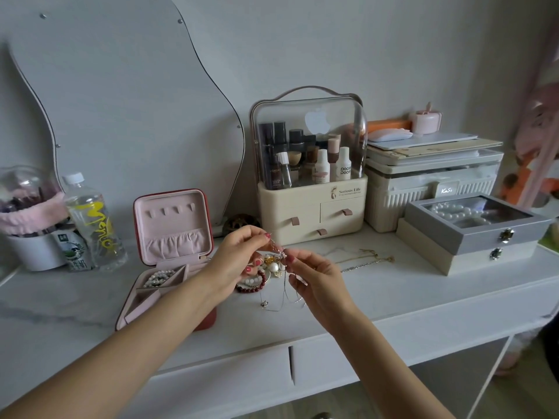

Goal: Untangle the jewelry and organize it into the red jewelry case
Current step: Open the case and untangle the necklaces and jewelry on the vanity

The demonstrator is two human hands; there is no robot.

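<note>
Red jewelry case [169,255] propped open at left, lid upright, presumably to receive pieces one by one; pearl strand [158,277] already in a rear tray compartment, nearer compartments seemingly bare; left hand [239,255] pinching the upper end of a thin silver chain [282,285], right hand [314,276] pinching it just beside, likely to tease a knot apart; tangled jewelry pile [266,272] beneath the hands; loose gold chains [366,258] further right; grey glass-lidded box [478,225] holding pearls.
</note>
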